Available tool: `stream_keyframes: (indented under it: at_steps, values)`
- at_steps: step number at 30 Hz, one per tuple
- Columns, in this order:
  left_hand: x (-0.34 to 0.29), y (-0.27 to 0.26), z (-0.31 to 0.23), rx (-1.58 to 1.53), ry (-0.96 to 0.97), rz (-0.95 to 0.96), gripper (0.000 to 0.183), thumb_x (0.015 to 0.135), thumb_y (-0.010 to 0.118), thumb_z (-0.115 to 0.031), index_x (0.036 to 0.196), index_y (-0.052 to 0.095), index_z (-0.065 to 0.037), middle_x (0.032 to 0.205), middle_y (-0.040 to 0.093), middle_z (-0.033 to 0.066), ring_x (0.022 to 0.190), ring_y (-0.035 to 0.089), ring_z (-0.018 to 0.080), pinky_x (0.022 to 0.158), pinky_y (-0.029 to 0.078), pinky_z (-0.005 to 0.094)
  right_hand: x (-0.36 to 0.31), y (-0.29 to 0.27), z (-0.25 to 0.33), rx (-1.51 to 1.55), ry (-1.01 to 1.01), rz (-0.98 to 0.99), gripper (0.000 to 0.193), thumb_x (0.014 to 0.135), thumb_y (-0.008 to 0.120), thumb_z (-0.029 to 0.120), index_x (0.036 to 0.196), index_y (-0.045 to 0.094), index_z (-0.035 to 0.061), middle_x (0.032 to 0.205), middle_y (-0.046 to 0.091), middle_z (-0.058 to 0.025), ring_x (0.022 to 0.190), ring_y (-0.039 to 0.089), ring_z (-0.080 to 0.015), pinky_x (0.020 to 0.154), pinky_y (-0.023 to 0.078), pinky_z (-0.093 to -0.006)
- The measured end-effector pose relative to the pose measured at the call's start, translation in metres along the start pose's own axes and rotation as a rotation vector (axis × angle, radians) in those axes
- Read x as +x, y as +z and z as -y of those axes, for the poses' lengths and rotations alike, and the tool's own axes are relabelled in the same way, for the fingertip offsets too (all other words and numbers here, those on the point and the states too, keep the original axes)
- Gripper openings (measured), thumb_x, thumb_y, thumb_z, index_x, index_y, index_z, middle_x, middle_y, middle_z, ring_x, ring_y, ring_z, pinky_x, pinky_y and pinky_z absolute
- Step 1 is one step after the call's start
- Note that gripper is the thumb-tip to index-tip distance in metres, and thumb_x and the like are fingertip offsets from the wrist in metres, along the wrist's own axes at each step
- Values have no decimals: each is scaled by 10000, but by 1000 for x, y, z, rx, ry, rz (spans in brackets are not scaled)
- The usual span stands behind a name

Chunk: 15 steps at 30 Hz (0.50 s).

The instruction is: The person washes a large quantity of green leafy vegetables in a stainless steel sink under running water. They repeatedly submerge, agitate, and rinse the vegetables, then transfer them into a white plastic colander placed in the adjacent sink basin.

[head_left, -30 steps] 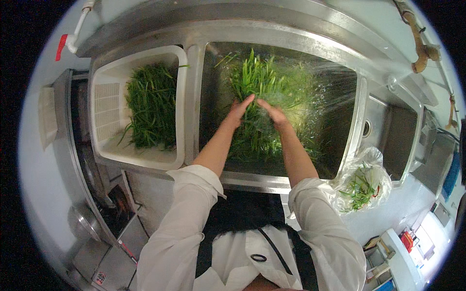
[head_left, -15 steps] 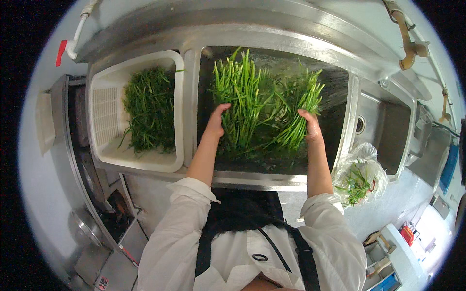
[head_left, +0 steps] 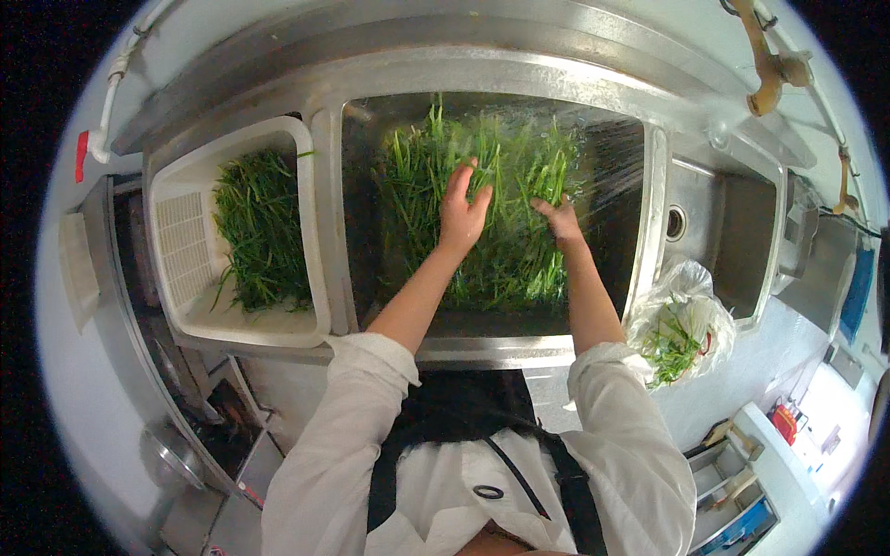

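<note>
Long green leaves that look like garlic chives (head_left: 505,269) lie in a mass in the water of the large metal sink (head_left: 505,347). My left hand (head_left: 464,211) is over the middle of them, thumb and fingers apart, holding nothing. To its right, my right hand (head_left: 561,221) has its thumb across a bunch of the chives, and its other fingers are partly hidden behind the leaves. Streaks of water spray cross the sink at the upper right.
At the left stands a white plastic basket (head_left: 320,255) with more chives in it. A smaller sink (head_left: 749,241) with a drain is at the right. A clear plastic bag (head_left: 714,320) of green scraps hangs at its near edge. Taps (head_left: 765,88) and pipes run along the wall.
Both hands held upright bunches apart; now the bunches are lower in the water. My left hand has let go and moved right, over the chives. My right hand has shifted slightly left.
</note>
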State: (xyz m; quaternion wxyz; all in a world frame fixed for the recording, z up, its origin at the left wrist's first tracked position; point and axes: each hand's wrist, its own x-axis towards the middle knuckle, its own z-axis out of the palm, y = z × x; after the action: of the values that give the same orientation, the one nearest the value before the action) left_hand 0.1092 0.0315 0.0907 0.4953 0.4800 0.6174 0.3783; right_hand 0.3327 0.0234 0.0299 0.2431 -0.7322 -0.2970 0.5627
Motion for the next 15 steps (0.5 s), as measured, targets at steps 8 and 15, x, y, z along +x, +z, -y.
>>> stream_keyframes:
  at_steps: [8, 15]
  values:
    - [119, 46, 3, -200, -482, 74, 766, 838, 425, -573, 1412, 163, -139, 1461, 146, 119, 1333, 169, 298, 1046, 233, 439, 72, -19, 43, 55, -119, -471, 937, 740, 608, 567, 1385, 202, 23, 1326, 387, -172, 1218, 365, -294, 987, 289, -422]
    - [141, 82, 68, -847, -654, 256, 787, 822, 394, -642, 1358, 311, -71, 1326, 371, 138, 1136, 392, 264, 947, 322, 386, 51, 83, 60, -79, -354, 158, 733, 837, 460, 540, 1319, 346, -1, 1330, 379, -220, 1247, 341, -339, 1013, 275, -418]
